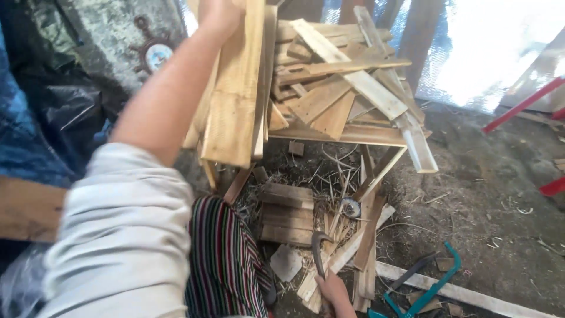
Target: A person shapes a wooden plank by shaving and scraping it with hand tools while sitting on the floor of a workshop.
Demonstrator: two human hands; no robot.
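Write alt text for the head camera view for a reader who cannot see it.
A person's left hand reaches up to grip a long wooden plank leaning against a heap of scrap boards, while the right hand low down holds a curved hooked tool. Wood offcuts, straw and a teal-framed saw lie on the dirt floor.

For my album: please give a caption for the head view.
Left hand grips wooden planks; right hand holds a curved hook tool.
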